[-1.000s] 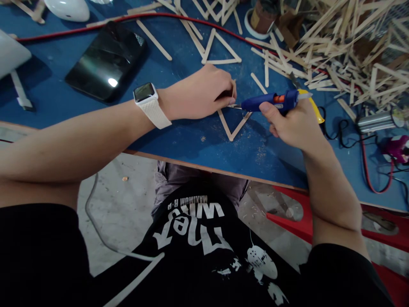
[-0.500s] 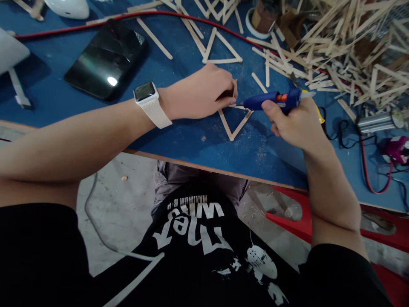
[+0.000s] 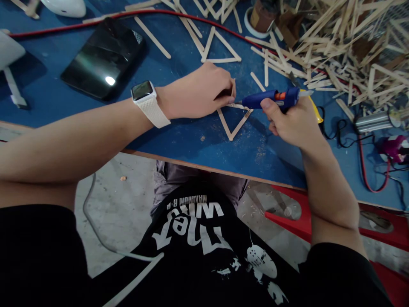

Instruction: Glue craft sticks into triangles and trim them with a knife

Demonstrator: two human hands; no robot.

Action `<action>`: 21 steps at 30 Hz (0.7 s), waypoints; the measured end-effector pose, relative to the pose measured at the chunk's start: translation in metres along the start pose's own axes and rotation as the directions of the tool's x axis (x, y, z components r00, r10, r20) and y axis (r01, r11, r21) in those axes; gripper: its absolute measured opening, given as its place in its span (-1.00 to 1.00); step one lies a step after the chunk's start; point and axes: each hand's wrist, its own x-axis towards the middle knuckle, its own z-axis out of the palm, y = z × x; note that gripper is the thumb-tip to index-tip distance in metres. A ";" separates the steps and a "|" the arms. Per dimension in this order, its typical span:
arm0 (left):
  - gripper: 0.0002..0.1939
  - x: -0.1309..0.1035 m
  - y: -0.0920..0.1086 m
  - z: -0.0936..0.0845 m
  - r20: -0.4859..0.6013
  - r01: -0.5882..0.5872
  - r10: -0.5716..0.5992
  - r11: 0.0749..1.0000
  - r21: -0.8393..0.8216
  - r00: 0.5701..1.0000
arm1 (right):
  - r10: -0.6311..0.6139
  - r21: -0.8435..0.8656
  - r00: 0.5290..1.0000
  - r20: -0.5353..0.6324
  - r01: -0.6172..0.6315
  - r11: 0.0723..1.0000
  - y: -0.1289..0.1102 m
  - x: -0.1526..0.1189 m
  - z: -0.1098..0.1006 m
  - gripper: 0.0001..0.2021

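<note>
My right hand [image 3: 295, 121] is wrapped round a blue glue gun [image 3: 268, 99], whose nozzle points left and reaches close to the fingertips of my left hand [image 3: 204, 91]. The left fingers are pinched on a small wooden stick [image 3: 233, 87] that stands up from them. Just beneath, a triangle of wooden sticks [image 3: 238, 130] lies on the blue table, one corner pointing toward me; its upper left corner is partly hidden by the left hand. A second stick triangle [image 3: 223, 59] lies farther back.
A black glossy device [image 3: 102, 59] lies at the left. Behind it runs a red cable [image 3: 179, 13]. Many loose wooden sticks [image 3: 338, 38] are heaped at the back right, near a metal can [image 3: 375, 121] and a cup [image 3: 260, 19].
The whole view has shifted slightly. Both hands, the glue gun and the triangle keep nearly the same places relative to one another.
</note>
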 end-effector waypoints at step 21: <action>-0.50 -0.001 0.004 -0.003 0.015 0.006 -0.006 1.000 -0.007 1.000 | 0.099 0.084 0.995 -0.012 -0.098 0.992 0.015 0.000 0.002 -0.26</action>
